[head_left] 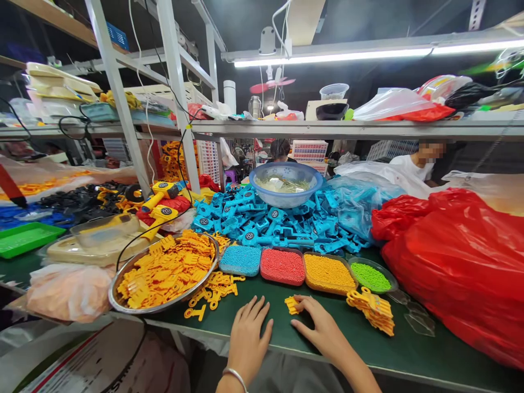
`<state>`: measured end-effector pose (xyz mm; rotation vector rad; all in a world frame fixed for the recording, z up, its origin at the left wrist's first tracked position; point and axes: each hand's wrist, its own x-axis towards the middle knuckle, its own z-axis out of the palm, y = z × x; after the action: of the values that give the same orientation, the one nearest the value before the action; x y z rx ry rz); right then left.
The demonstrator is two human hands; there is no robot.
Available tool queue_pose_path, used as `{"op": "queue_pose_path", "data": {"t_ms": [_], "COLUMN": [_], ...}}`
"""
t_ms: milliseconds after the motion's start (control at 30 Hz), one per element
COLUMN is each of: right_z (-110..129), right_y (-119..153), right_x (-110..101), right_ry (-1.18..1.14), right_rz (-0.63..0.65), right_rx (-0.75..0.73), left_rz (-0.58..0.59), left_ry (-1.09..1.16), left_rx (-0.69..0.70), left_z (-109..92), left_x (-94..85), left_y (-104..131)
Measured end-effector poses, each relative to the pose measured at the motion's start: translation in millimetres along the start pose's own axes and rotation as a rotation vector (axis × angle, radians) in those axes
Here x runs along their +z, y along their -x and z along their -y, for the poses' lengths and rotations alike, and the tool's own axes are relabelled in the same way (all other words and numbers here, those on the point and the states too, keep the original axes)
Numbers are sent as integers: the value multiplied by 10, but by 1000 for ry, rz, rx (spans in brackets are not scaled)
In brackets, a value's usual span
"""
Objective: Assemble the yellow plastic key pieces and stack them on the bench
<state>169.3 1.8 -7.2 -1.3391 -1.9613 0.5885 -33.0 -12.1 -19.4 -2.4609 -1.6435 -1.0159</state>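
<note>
My left hand (250, 335) lies palm down on the green tabletop (282, 333), its fingers apart and nothing in it. To its right, my right hand (313, 325) touches a small yellow plastic piece (291, 305) with its index finger; the thumb is apart from the piece. A stack of yellow pieces (372, 312) lies right of my right hand. Left of my left hand, a metal bowl (164, 308) is heaped with yellow pieces, and more loose yellow pieces (216, 289) lie beside it. Behind my hands are trays of blue beads (240, 260), red beads (282, 266), yellow beads (328, 271) and green beads (370, 277).
Behind the trays is a pile of blue plastic parts (270, 221), with a blue basin (286, 188) on it. A large red bag (462, 267) fills the right side. At left are a green tray (28, 237) and a shelf post (176, 93). People are visible in the background.
</note>
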Motion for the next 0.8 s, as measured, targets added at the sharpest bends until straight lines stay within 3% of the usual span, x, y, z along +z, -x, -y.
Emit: {"op": "queue_pose_path", "data": {"t_ms": [67, 200, 300, 400, 600, 667, 800], "right_z": [-32, -21, -23, -29, 12, 24, 19], "right_y": [6, 1, -7, -6, -1, -1, 2], "right_x": [6, -1, -16, -27, -40, -43, -39], "right_ry": [-46, -83, -94, -103, -109, -113, -119], "right_rz": [-10, -4, 24, 25, 20, 19, 20], "right_rx": [16, 34, 37, 49, 44, 42, 44], "left_rz": [-94, -417, -395, -317, -315, -345, -282], "left_ry": [38, -70, -133, -55, 137, 242, 808], "left_rx": [-22, -219, -298, -314, -381, -461, -631], "left_z": [111, 511, 795, 920, 849, 757, 411], "left_x": [-45, -197, -288, -322, -355, -365, -324], "left_y": [1, -36, -69, -87, -128, -151, -215]}}
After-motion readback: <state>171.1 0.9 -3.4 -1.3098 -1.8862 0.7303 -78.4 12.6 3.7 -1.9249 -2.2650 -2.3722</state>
